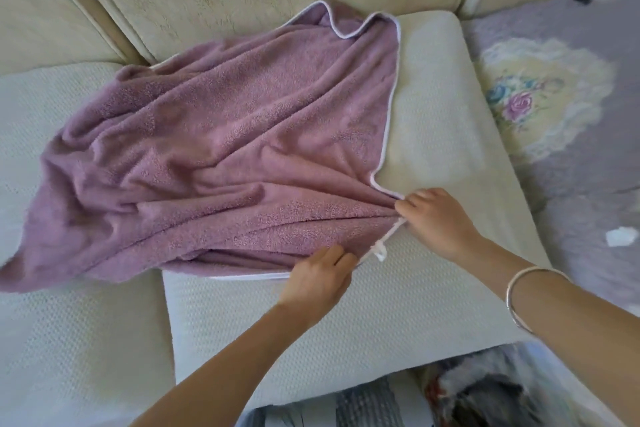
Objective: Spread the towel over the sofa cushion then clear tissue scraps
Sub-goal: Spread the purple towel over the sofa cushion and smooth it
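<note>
Both hands are pinching the near-right corner of the mauve towel, right hand gripping its white trim, left hand beside it, while the rumpled cloth is trailing away leftward across the sofa cushion.

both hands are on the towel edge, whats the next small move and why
Probably pull the corner toward the near right of the cushion. The left hand and right hand both hold the towel at its white-trimmed edge, yet it lies bunched and creased, skewed left, while the cushion's right strip shows bare.
</note>
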`<action>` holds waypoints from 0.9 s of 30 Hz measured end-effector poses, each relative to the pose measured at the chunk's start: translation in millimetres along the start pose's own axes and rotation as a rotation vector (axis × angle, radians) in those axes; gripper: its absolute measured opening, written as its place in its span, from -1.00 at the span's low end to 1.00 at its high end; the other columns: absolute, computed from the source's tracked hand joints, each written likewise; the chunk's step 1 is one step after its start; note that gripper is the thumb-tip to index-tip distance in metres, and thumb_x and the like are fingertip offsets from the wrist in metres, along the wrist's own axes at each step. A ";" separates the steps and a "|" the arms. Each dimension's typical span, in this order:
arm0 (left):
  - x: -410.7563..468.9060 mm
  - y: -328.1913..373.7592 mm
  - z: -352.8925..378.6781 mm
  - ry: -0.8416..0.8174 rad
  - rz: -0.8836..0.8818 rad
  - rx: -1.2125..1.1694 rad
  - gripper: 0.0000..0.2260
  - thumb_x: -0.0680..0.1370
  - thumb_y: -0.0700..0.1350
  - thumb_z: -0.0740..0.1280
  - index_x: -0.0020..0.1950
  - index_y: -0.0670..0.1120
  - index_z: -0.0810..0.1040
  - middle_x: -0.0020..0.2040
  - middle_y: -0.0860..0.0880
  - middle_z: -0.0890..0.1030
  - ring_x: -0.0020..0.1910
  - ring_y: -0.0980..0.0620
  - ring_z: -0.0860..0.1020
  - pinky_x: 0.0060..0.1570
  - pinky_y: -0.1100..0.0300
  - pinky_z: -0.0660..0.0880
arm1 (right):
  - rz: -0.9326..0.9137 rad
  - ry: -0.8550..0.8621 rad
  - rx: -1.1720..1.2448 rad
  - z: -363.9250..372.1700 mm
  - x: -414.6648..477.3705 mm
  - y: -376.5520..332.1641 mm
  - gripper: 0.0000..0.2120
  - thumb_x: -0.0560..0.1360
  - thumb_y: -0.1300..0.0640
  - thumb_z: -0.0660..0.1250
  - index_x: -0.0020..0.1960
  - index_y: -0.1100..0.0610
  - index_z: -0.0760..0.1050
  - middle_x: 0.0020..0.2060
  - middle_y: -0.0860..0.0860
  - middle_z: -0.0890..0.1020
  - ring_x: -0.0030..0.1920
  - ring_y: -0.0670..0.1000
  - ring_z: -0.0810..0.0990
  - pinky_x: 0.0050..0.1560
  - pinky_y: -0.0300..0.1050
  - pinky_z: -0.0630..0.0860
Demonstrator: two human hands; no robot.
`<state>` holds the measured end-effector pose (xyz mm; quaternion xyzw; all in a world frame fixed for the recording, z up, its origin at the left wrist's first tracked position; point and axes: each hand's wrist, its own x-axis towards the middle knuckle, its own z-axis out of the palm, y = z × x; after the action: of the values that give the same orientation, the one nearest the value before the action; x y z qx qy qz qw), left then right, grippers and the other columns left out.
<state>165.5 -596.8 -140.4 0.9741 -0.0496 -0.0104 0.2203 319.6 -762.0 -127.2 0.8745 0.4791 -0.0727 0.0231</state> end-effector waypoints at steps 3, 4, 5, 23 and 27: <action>13.3 23.7 6.6 0.015 -0.010 -0.070 -0.91 0.41 -0.09 0.14 -0.13 -0.01 0.40 -0.34 0.03 0.55 -0.46 0.06 0.53 -0.66 0.31 0.35 | 0.273 -0.168 0.164 -3.5 -16.2 10.4 -0.81 0.22 0.30 0.48 -0.20 0.23 0.54 -0.32 0.12 0.63 -0.38 0.14 0.64 -0.46 -0.11 0.47; 14.3 28.6 9.6 0.019 -0.020 -0.092 -0.90 0.42 -0.10 0.14 -0.13 -0.02 0.42 -0.34 0.03 0.55 -0.46 0.06 0.53 -0.65 0.32 0.35 | 0.471 -0.206 0.316 -7.8 -18.9 7.0 -0.85 0.39 0.26 0.39 -0.06 0.24 0.50 -0.14 0.16 0.63 -0.20 0.18 0.65 -0.31 -0.06 0.49; 13.9 30.8 11.0 0.013 -0.037 -0.114 -0.88 0.42 -0.10 0.14 -0.14 -0.02 0.45 -0.33 0.02 0.56 -0.46 0.06 0.53 -0.64 0.32 0.35 | 0.695 -0.258 0.557 -10.5 -18.9 1.4 -0.88 0.52 0.21 0.26 0.01 0.25 0.45 0.00 0.21 0.60 -0.04 0.20 0.63 -0.19 -0.04 0.48; -21.2 -28.9 -17.6 -0.060 -0.499 -0.209 -0.44 0.45 0.16 -0.13 0.05 -0.14 0.52 -0.02 -0.09 0.56 -0.08 -0.14 0.57 -0.27 0.07 0.44 | 0.456 -1.167 1.426 -13.0 14.6 -148.2 -0.67 0.51 0.47 0.06 -0.23 0.10 0.40 -0.30 0.01 0.47 -0.33 -0.18 0.50 -0.32 -0.41 0.48; 3.6 -29.1 -21.9 -0.176 -0.505 -0.199 -0.55 0.48 0.23 0.13 0.13 -0.10 0.41 0.09 -0.07 0.51 0.07 -0.11 0.53 -0.12 0.05 0.47 | 0.413 -1.254 1.501 -3.1 10.3 -191.1 -0.69 0.54 0.47 0.09 -0.20 0.10 0.37 -0.27 -0.02 0.48 -0.40 -0.24 0.56 -0.32 -0.43 0.55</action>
<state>172.7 -561.7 -133.1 0.9245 0.1768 -0.1541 0.3003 164.7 -649.9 -120.2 0.5324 0.0489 -0.7992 -0.2745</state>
